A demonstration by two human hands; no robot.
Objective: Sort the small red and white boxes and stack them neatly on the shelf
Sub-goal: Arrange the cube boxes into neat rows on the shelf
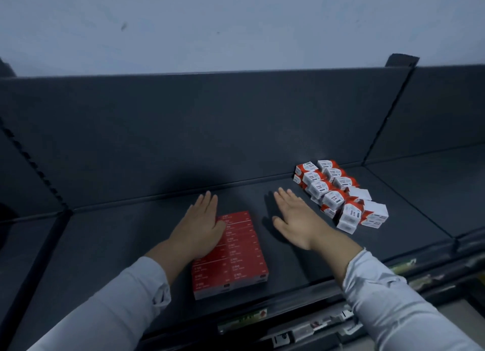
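Red and white boxes (338, 196) lie jumbled, well right of the red box block (236, 253). Left hand (202, 224) rests flat on the block's left edge; right hand (296, 217), flat and empty, is just right of it.

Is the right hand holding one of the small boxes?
No, the right hand is open with straight fingers; the loose boxes lie to its right.

Pale blue-grey wall (236, 22), dark shelf (105, 245) w/ back panel (210, 127), slotted upright (31, 161) at L, front label strip (241, 318), dim light.
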